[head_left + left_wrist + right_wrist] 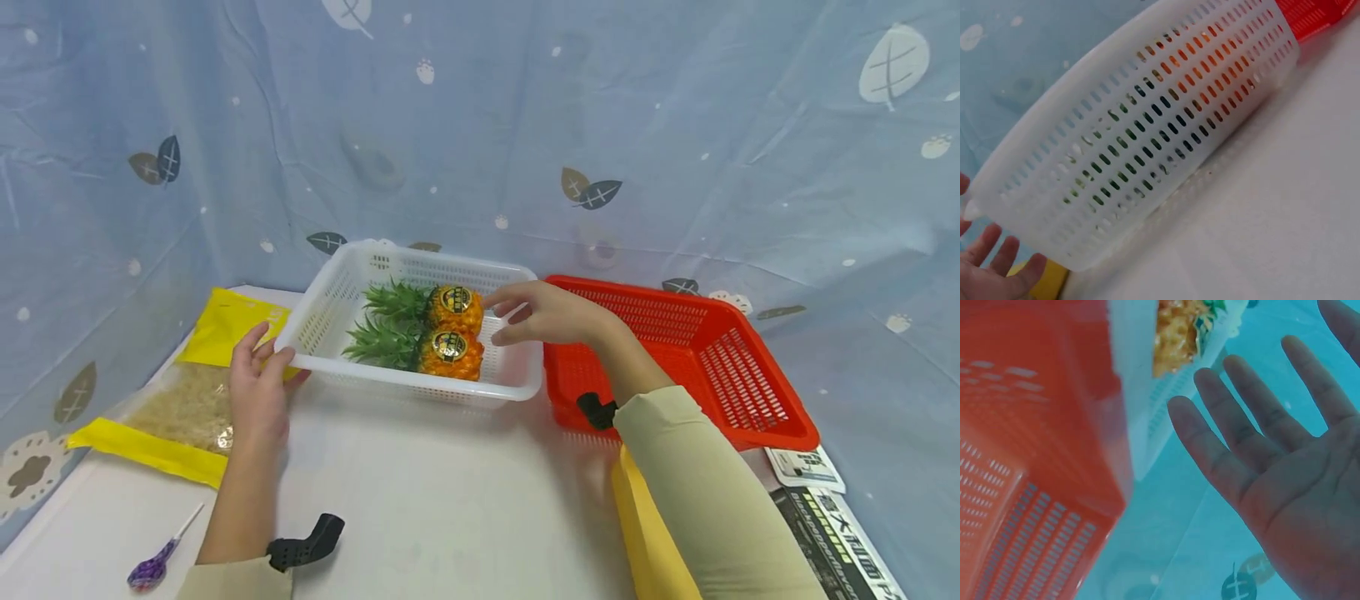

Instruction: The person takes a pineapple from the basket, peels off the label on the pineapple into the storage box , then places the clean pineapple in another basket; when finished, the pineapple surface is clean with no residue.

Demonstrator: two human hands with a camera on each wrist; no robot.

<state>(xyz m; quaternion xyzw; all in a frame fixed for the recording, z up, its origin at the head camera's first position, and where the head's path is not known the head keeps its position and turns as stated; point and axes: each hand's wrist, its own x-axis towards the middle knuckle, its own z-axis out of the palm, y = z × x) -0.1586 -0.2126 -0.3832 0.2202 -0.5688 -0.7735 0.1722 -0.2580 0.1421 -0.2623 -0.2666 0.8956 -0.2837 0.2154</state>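
Note:
A white plastic basket (420, 380) holds two pineapples (450, 354) with green leafy crowns and round labels, lying side by side. At the basket's left front corner is my left hand (258, 387). Its fingers lie about the rim, some over it and one below, as the left wrist view also shows beside the basket wall (1147, 144). My right hand (543, 312) hovers over the basket's right end, by the orange bodies of the pineapples. Its fingers are loosely spread, and the right wrist view shows a bare palm (1316, 506) with nothing held.
A red plastic basket (675, 358) stands right beside the white one. On the left lie a yellow and clear bag (187, 400) and a purple lollipop (153, 567). A yellow item (637, 517) and black-and-white packages (832, 533) lie at the right. Patterned blue cloth (480, 125) hangs behind.

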